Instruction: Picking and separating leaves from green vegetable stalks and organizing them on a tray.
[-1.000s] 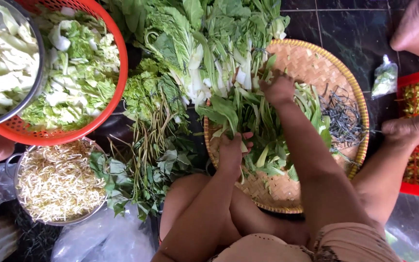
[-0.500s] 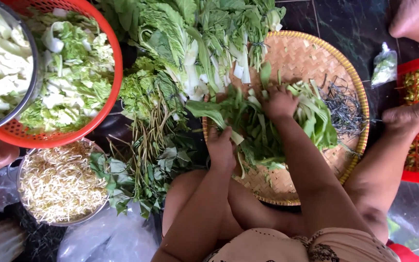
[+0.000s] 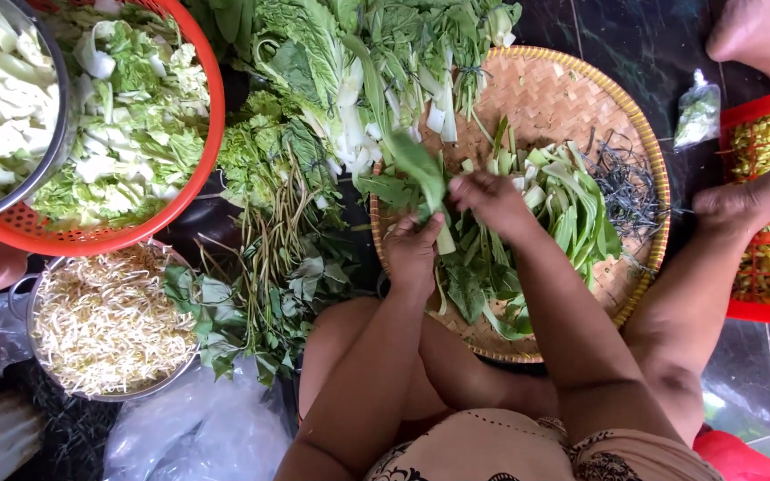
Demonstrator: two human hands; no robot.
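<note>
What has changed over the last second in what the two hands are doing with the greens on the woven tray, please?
Both hands drew back from the far greens toward the body: the left hand now grips a leafy stalk lifted off the pile, and the right hand pinches at it. The woven tray, red basket and bowl of sprouts stayed put.

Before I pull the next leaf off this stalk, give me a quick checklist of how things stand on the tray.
1. Left hand grips the pale stalk of the leafy green: ok.
2. Right hand on the same green, fingers pinched at its upper part: ok.
3. Woven tray under both hands, bare weave free at its far side: ok.
4. Pile of separated leaves lies inside the tray rim: ok.
5. Dark stringy trimmings kept apart from the leaves: not ok, they touch the pile's edge.
6. Whether the stalk still carries more leaves: cannot tell, the hands cover it.
</note>
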